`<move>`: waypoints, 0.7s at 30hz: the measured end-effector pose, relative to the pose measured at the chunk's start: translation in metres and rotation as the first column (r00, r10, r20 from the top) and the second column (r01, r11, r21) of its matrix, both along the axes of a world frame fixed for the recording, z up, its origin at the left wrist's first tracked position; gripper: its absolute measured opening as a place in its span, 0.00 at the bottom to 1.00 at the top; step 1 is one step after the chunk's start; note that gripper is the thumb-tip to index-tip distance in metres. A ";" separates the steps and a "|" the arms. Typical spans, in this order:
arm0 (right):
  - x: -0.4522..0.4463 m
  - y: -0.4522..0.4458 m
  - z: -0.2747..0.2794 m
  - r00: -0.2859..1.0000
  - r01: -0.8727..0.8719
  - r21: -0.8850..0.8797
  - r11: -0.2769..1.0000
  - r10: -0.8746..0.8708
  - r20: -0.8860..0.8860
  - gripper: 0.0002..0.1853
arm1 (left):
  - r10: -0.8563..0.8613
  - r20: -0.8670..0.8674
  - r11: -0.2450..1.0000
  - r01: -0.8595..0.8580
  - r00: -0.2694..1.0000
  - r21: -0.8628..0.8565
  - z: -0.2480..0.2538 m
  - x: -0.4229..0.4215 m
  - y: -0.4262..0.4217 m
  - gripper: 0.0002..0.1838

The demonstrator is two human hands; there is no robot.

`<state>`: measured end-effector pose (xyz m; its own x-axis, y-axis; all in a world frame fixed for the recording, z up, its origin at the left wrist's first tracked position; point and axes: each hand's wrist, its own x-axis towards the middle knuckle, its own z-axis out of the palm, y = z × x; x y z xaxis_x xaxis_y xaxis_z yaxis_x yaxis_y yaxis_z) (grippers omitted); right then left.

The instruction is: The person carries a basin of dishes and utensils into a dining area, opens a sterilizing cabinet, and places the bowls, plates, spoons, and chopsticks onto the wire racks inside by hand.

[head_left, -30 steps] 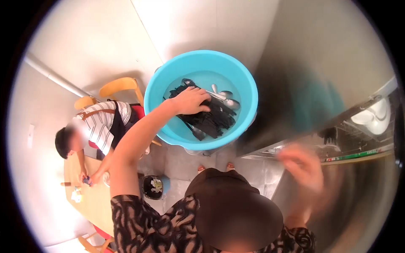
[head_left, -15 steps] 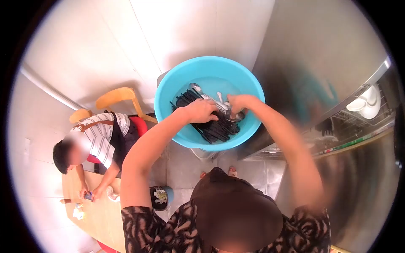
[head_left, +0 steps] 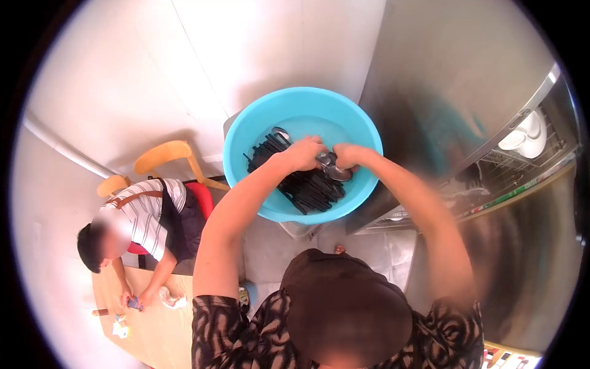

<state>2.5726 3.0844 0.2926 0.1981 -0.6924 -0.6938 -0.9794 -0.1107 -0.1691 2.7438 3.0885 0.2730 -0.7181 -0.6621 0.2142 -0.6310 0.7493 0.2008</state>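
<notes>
Both my hands are inside a round blue basin point(head_left: 301, 96). Metal spoons point(head_left: 334, 167) are bunched between them, bowls toward me. My left hand point(head_left: 305, 154) is closed at the left side of the bunch, on the spoons. From the right, my right hand point(head_left: 348, 156) has its fingers closed round the same spoons. Beneath and left of my hands lies a pile of black chopsticks point(head_left: 310, 190). One more spoon point(head_left: 281, 133) rests at the pile's upper left end.
At the left a seated person point(head_left: 144, 215) leans over a wooden table point(head_left: 160, 329), holding a small dark object. A wooden chair point(head_left: 166, 157) stands against the wall. On the right are a metal cabinet point(head_left: 430, 80) and a wire rack with white dishes point(head_left: 528, 135).
My right hand has come from the right side into the basin and closed on the spoons. My left hand has moved off the chopsticks to the spoons, which are now gathered together.
</notes>
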 end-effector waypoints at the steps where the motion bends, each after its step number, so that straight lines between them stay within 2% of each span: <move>1: -0.004 0.000 -0.001 0.995 0.057 -0.024 0.998 -0.054 0.086 0.22 | -0.050 -0.006 0.991 0.050 0.999 0.122 0.001 -0.002 -0.007 0.17; 2: -0.007 0.001 -0.003 0.979 0.114 -0.041 0.993 -0.105 0.172 0.21 | -0.098 -0.017 0.965 0.099 0.995 0.244 0.001 -0.002 -0.012 0.18; 3: -0.006 0.003 -0.001 0.979 0.115 -0.040 0.993 -0.106 0.173 0.21 | -0.098 -0.016 0.964 0.099 0.995 0.245 0.002 -0.003 -0.014 0.18; 5: -0.007 0.005 0.005 0.879 0.316 0.057 0.947 -0.315 0.358 0.19 | -0.056 -0.031 0.949 0.062 0.998 0.308 0.005 -0.003 -0.018 0.18; 6: -0.008 0.003 0.002 0.877 0.318 0.060 0.946 -0.317 0.362 0.19 | -0.057 -0.025 0.949 0.062 0.998 0.310 0.003 -0.002 -0.018 0.18; 8: -0.012 -0.002 -0.003 0.757 0.307 0.263 0.915 -0.402 0.515 0.17 | 0.015 -0.087 0.942 0.015 0.996 0.335 0.000 0.003 -0.021 0.17; 9: -0.011 -0.002 -0.002 0.754 0.309 0.261 0.915 -0.403 0.519 0.17 | 0.011 -0.083 0.943 0.017 0.997 0.332 -0.005 0.005 -0.024 0.17; 11: -0.008 0.001 -0.005 0.614 0.497 0.254 0.830 -0.543 0.573 0.11 | 0.027 -0.215 0.959 0.035 0.976 0.280 -0.018 0.010 -0.028 0.13; 12: -0.010 -0.003 -0.006 0.610 0.500 0.256 0.828 -0.546 0.574 0.11 | 0.024 -0.213 0.959 0.038 0.977 0.282 -0.014 0.012 -0.027 0.13; 14: -0.015 -0.020 -0.007 0.470 0.579 0.403 0.709 -0.694 0.546 0.05 | 0.071 -0.273 0.943 0.025 0.959 0.333 -0.004 0.013 -0.026 0.10; 15: -0.014 -0.024 -0.007 0.453 0.573 0.407 0.711 -0.689 0.566 0.07 | 0.104 -0.325 0.950 0.002 0.940 0.312 -0.004 0.012 -0.027 0.08; 19: 0.000 -0.030 -0.016 0.452 0.632 0.368 0.682 -0.710 0.540 0.09 | 0.119 -0.270 0.928 -0.011 0.955 0.371 -0.005 0.016 -0.029 0.08; 21: 0.006 -0.031 -0.024 0.701 0.589 -0.050 0.806 -0.479 0.529 0.10 | 0.093 -0.268 0.899 0.035 0.959 0.437 -0.001 0.015 -0.028 0.12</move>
<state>2.5788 3.0532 0.2681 0.0101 -0.8940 -0.4480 -0.6833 0.3210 -0.6558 2.7593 3.0605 0.2716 -0.6512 -0.7539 0.0872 -0.5226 0.5288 0.6688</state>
